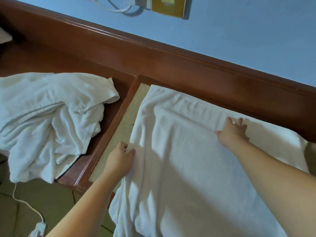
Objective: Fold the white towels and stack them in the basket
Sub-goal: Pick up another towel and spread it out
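A large white towel (184, 168) lies spread over a wooden table with a beige inlaid top (126, 124), its near end hanging off the front edge. My left hand (119, 159) pinches the towel's left edge. My right hand (234, 132) lies flat with spread fingers on the towel near its far fold. A crumpled heap of white towels (49, 120) sits to the left on a lower wooden surface. No basket is in view.
A dark wooden rail (171, 65) runs along the blue wall behind the table. A yellow wall plate (168, 6) and white cables hang above. A white cord with a power strip (36, 228) lies on the greenish floor at the lower left.
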